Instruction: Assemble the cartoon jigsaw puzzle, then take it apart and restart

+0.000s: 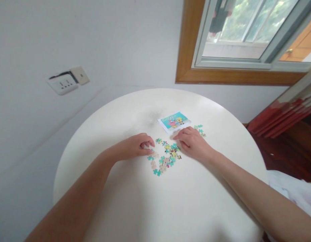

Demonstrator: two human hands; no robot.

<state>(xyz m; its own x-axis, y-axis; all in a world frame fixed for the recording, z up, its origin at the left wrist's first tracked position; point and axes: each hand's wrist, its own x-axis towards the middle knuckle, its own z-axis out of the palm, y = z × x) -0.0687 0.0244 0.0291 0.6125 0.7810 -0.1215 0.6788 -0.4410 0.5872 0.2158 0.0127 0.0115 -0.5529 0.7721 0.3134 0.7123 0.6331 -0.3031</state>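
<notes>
A loose heap of small jigsaw pieces (pixel 166 157), teal, yellow and pink, lies in the middle of a round white table (pixel 120 121). My left hand (pixel 135 146) rests at the heap's left edge with its fingers curled in a pinch; what they hold I cannot make out. My right hand (pixel 192 143) lies at the heap's right edge, fingers bent and together, fingertips touching the table by the pieces. A small cartoon picture card (pixel 174 122) lies just beyond the hands. A few joined teal pieces (pixel 200 129) sit right of my right hand.
The table stands against a white wall with a power socket (pixel 62 84) at left. A wood-framed window (pixel 233 43) is at the upper right. Red folded cloth (pixel 283 116) lies on dark furniture at right.
</notes>
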